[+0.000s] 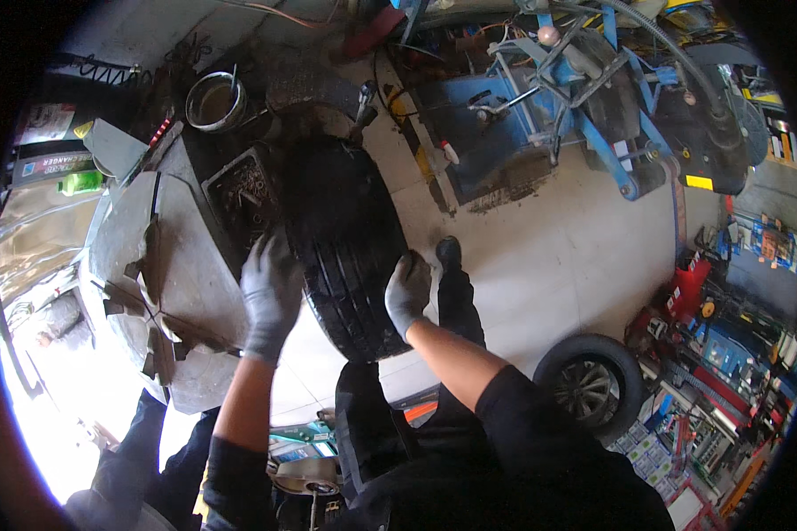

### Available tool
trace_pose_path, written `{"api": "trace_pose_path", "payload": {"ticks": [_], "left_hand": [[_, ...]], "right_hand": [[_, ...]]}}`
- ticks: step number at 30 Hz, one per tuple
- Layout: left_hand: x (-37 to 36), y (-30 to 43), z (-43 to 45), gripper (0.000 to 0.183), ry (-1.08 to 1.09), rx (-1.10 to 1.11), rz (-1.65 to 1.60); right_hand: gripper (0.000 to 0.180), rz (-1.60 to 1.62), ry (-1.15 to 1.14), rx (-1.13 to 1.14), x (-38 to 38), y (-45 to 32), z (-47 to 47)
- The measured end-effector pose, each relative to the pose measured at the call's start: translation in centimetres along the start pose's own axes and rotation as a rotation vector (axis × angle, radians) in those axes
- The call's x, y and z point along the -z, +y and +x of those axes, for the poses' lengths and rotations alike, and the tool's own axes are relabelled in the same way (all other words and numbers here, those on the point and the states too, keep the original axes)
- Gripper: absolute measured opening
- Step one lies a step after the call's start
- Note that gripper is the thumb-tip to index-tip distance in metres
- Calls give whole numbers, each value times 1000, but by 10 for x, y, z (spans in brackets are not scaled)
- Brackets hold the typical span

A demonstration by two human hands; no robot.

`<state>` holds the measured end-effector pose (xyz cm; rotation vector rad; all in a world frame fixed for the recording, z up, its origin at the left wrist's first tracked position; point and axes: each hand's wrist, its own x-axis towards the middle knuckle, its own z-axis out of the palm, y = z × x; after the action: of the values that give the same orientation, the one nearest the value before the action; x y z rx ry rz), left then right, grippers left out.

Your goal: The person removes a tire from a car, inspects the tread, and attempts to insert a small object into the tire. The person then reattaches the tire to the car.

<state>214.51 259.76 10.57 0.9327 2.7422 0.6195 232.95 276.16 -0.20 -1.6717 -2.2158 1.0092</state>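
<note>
A black tire stands upright before me with its grooved tread facing up at me. My left hand, in a grey glove, holds its left side. On the opposite side, my right hand, also gloved, grips the edge of the tread, its fingertips partly hidden. Close to the left of the tire is the round metal turntable of a tire changer, with dark clamping jaws on it. A tray of small metal parts sits beyond my left hand. The tire's far end lies in shadow.
A bucket with a tool handle in it stands at the far left. Blue-framed machinery occupies the far right. A wheel with a tire is at right, near cluttered tools. Another person's dark-clothed legs show lower left.
</note>
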Motion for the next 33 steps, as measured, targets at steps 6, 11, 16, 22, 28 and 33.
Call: {"api": "trace_pose_path", "payload": {"ticks": [6, 11, 16, 22, 28, 33], "left_hand": [[-94, 58, 46, 63, 82, 311, 160], [-93, 40, 33, 58, 92, 346, 170], [-94, 41, 29, 61, 101, 362, 167], [-95, 29, 15, 63, 73, 331, 214], [-94, 30, 3, 67, 81, 355, 63], [-103, 55, -14, 73, 98, 408, 98]], "right_hand": [[43, 325, -490, -104, 37, 9, 45], [57, 571, -364, 116, 38, -64, 190], [42, 531, 3, 812, -8, -194, 304], [24, 273, 180, 1183, -33, -220, 369], [14, 170, 148, 1217, -57, -239, 404], [19, 128, 43, 1152, -49, -253, 411]]}}
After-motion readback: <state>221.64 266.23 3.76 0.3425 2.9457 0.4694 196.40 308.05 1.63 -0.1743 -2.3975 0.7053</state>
